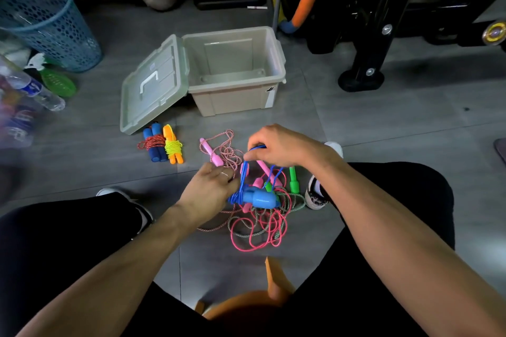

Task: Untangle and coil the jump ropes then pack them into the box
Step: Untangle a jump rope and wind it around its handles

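My left hand [212, 189] grips the light-blue handles [260, 198] of a blue jump rope. My right hand [276, 146] pinches a loop of its blue cord [245, 172] above them. Under my hands lies a tangle of pink and grey-green ropes [257, 230] with pink and green handles [293, 180]. A pink-handled striped rope [224, 148] lies loose just beyond. Two coiled ropes rest on the floor to the left, one with dark-blue handles [153, 145], one with orange handles [172, 148]. The beige box [235, 96] stands open with nothing inside, its lid [153, 85] folded out to the left.
A blue perforated basket [52, 24] stands at the far left, with plastic bottles [35, 90] and a green spray bottle [56, 79] beside it. Black equipment legs [361, 79] stand at the right. My shoes [315, 194] flank the tangle, and an orange stool [273, 282] is under me.
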